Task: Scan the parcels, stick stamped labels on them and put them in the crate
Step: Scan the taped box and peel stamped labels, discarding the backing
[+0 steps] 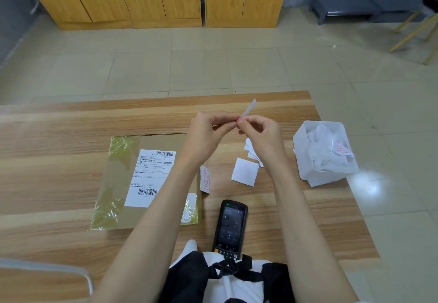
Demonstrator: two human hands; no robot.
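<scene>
Scanner (231, 225) lies at 6 o'clock; left hand (206, 134) and right hand (260, 134) both pinch 1 label (248, 107). Best peel slowly, then press it flat on the parcel (113, 179) at 9 o'clock.

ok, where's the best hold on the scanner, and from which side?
Grip the scanner across its two long edges, near the keypad end, coming down from above at the near side. It lies flat on the table, screen up, long axis pointing away, so the narrow width should suit a wrap grip, and both edges look free.
</scene>
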